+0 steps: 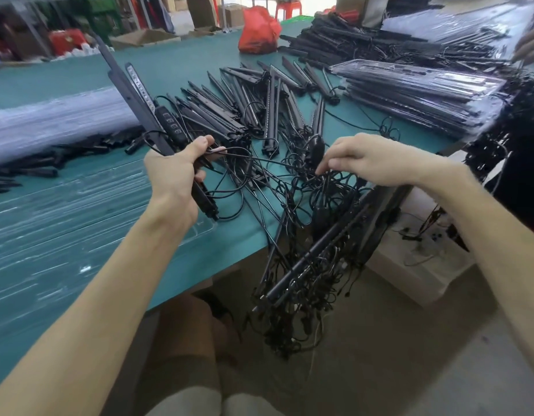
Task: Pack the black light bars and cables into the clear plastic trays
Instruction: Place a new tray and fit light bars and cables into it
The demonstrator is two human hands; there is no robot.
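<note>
Two black light bars (pixel 123 88) are being gripped by the left hand (pixel 172 178) above the green tabletop (pixel 64 76), while tangled cables (pixel 334 187) are being pinched by the right hand (pixel 367 159).

Grips two long black light bars (pixel 130 94) in the left hand (pixel 172 175), slanted up and away to the left, together with a black inline controller (pixel 169 123) bearing a row of buttons, its thin cable looping out beside the hand. Sets the right hand (pixel 367 160) with fingers (pixel 334 162) down in a tangle of black cables (pixel 316 190) at the edge of the teal surface (pixel 64 79); unclear whether pinching one. Hanging off that edge just below: a bundle of bars and cables (pixel 304 262). Fanned across the surface beyond: a loose pile of light bars (pixel 229 109). Lying flat at near left: a clear plastic tray (pixel 79 220). At right: a stack of filled trays (pixel 418 91), dark bars showing through the plastic.
</note>
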